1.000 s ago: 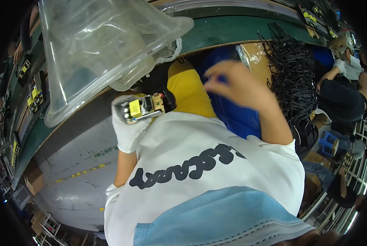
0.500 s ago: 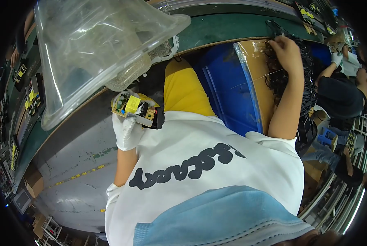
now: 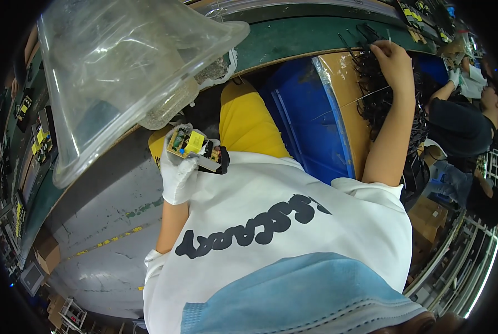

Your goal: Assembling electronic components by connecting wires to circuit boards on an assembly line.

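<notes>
One circuit board [image 3: 196, 151] in our left hand [image 3: 178, 170]; one pile of black cables [image 3: 371, 71] at our right hand [image 3: 397, 62].
Our white-gloved left hand holds the board, positioned in front of the white shirt [image 3: 327, 245]; the board carries one large yellow block [image 3: 194, 141]. Our bare right hand is narrowed, fingertips at the pile's upper end; we cannot tell whether they grip a cable. We count one clear hood [image 3: 121, 67] and one blue container [image 3: 302, 114]. One row of black lettering [image 3: 255, 228] crosses the shirt.

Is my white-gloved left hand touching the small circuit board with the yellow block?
Touching: the head view shows the white-gloved left hand gripping the circuit board, no gap between them.
</notes>
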